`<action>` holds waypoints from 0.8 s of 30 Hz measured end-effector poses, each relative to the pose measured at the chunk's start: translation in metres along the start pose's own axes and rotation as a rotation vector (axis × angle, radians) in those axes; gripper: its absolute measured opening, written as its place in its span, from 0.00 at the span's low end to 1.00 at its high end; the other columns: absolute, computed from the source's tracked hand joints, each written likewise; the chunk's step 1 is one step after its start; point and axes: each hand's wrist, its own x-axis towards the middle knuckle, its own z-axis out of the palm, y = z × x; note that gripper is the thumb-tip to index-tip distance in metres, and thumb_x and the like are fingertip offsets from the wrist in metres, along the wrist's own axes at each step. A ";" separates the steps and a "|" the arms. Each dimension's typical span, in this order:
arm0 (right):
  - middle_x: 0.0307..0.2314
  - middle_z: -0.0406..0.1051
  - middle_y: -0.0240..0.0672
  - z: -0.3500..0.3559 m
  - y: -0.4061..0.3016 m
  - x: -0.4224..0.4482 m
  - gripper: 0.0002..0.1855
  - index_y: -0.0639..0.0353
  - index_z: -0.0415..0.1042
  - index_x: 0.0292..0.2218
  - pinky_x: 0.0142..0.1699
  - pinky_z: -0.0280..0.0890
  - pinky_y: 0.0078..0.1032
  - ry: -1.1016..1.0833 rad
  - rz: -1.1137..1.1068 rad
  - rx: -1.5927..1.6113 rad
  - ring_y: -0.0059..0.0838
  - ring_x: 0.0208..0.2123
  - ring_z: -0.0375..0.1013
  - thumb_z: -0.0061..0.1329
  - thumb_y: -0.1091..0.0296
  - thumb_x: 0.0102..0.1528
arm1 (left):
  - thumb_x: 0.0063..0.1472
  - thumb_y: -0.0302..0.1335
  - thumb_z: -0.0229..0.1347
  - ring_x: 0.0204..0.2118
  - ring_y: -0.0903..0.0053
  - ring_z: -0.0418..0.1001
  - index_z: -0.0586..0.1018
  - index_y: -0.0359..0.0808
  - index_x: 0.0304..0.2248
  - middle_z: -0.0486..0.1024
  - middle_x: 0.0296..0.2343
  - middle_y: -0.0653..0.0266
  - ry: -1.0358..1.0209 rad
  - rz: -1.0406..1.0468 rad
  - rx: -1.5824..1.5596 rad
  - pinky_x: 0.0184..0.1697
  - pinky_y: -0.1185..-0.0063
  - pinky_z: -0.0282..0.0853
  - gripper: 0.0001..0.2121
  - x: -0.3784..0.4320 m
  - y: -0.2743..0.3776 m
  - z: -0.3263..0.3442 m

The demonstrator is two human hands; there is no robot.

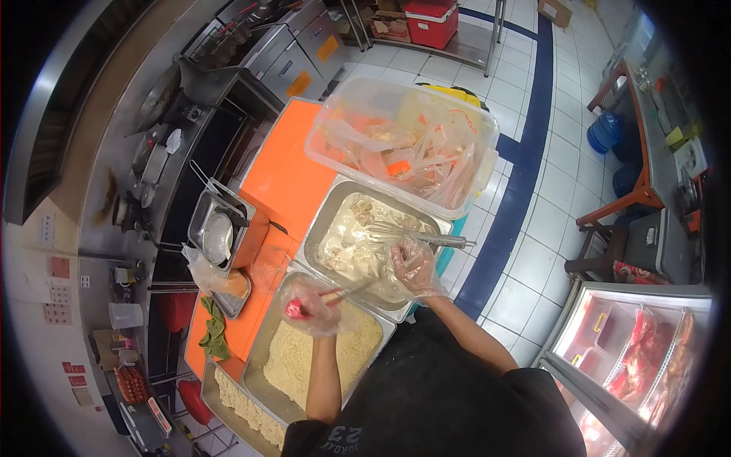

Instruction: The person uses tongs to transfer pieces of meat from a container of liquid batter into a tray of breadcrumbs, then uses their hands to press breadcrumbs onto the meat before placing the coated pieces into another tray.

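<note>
My left hand (pixel 311 307), in a clear plastic glove, grips the red handle of a metal utensil (pixel 357 285), possibly tongs, above a deep steel pan of pale breadcrumbs (pixel 294 360). The utensil's blurred end reaches over a steel pan (pixel 314 228) of creamy batter with coated pieces in it. My right hand (pixel 414 265), also gloved, is at that pan's right side, fingers curled; whether it holds anything cannot be told. Just above it a wire whisk (pixel 414 234) lies across the batter, its handle over the rim. A third steel pan (pixel 214 394) holds coated pieces at lower left.
A translucent plastic tub (pixel 485 165) with plastic bags stands beyond the batter pan. On the orange table (pixel 285 154) are a steel container with a bowl (pixel 218 237), a small tray (pixel 237 303) and a green cloth (pixel 214 331). A lit display fridge (pixel 622 354) is at right.
</note>
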 end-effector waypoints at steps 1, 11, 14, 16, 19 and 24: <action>0.18 0.68 0.45 0.000 0.001 0.000 0.08 0.62 0.70 0.24 0.30 0.61 0.40 -0.001 -0.009 0.012 0.49 0.23 0.68 0.52 0.69 0.53 | 0.64 0.35 0.47 0.19 0.79 0.63 0.65 0.36 0.21 0.65 0.15 0.64 0.015 0.013 0.063 0.21 0.80 0.55 0.16 -0.001 0.011 0.006; 0.18 0.67 0.47 -0.004 -0.010 0.002 0.09 0.62 0.70 0.25 0.30 0.60 0.41 -0.008 0.039 0.028 0.50 0.23 0.67 0.52 0.68 0.54 | 0.60 0.26 0.49 0.21 0.77 0.66 0.68 0.37 0.26 0.70 0.20 0.63 -0.325 0.048 0.003 0.23 0.80 0.61 0.05 -0.019 -0.012 0.020; 0.18 0.67 0.47 -0.004 -0.009 0.004 0.09 0.62 0.71 0.25 0.30 0.60 0.41 -0.002 0.036 0.079 0.50 0.22 0.67 0.52 0.67 0.54 | 0.59 0.27 0.50 0.18 0.79 0.64 0.67 0.38 0.22 0.67 0.16 0.67 -0.118 -0.017 0.076 0.21 0.81 0.59 0.09 -0.015 -0.017 0.023; 0.18 0.67 0.47 -0.003 -0.003 0.002 0.09 0.62 0.71 0.25 0.30 0.60 0.41 0.017 0.041 0.042 0.50 0.22 0.67 0.51 0.68 0.54 | 0.59 0.31 0.51 0.17 0.80 0.64 0.65 0.39 0.19 0.67 0.14 0.68 0.007 0.058 -0.026 0.21 0.81 0.59 0.13 0.008 0.012 0.023; 0.17 0.66 0.47 0.000 -0.003 0.001 0.10 0.63 0.70 0.24 0.29 0.59 0.41 0.019 0.023 0.024 0.50 0.21 0.66 0.51 0.68 0.54 | 0.60 0.35 0.52 0.17 0.79 0.66 0.65 0.37 0.20 0.67 0.14 0.66 -0.062 0.258 -0.063 0.22 0.80 0.62 0.15 0.021 0.038 0.012; 0.17 0.64 0.47 -0.003 -0.002 -0.001 0.12 0.63 0.66 0.22 0.28 0.57 0.42 0.024 0.002 0.013 0.51 0.20 0.63 0.50 0.68 0.55 | 0.62 0.35 0.50 0.20 0.76 0.68 0.66 0.35 0.25 0.69 0.18 0.62 -0.143 0.069 -0.030 0.24 0.80 0.64 0.13 -0.011 0.048 0.012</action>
